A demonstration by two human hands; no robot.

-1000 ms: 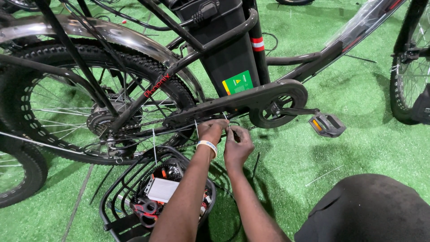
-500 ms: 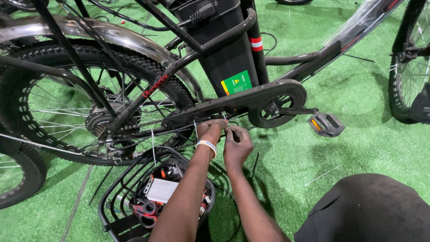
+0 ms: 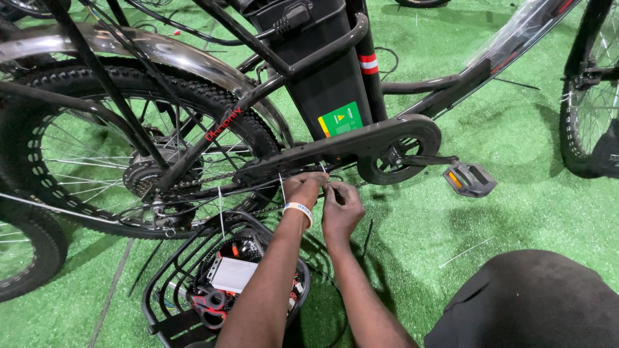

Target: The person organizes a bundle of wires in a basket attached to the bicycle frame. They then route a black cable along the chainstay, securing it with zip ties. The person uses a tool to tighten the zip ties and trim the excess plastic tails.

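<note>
A black electric bicycle stands on green turf, its chain guard [image 3: 361, 143] running across the middle. My left hand [image 3: 308, 191], with a white wristband, pinches a thin white cable tie [image 3: 282, 187] under the chain guard. My right hand [image 3: 343, 207] is right beside it, fingers closed on the same tie or the cable at the frame. Another white cable tie [image 3: 220, 211] sticks up from the lower frame tube to the left. The fingertips hide the exact grip.
The rear wheel [image 3: 97, 151] with hub motor fills the left. A black wire basket [image 3: 193, 283] holding a silver box and small parts lies under my arms. A pedal [image 3: 469, 179] sticks out right. My dark-clothed knee [image 3: 535, 303] is lower right. Loose ties lie on the turf.
Both hands stay at the same spot beneath the chain guard, with only slight finger movement on the tie.
</note>
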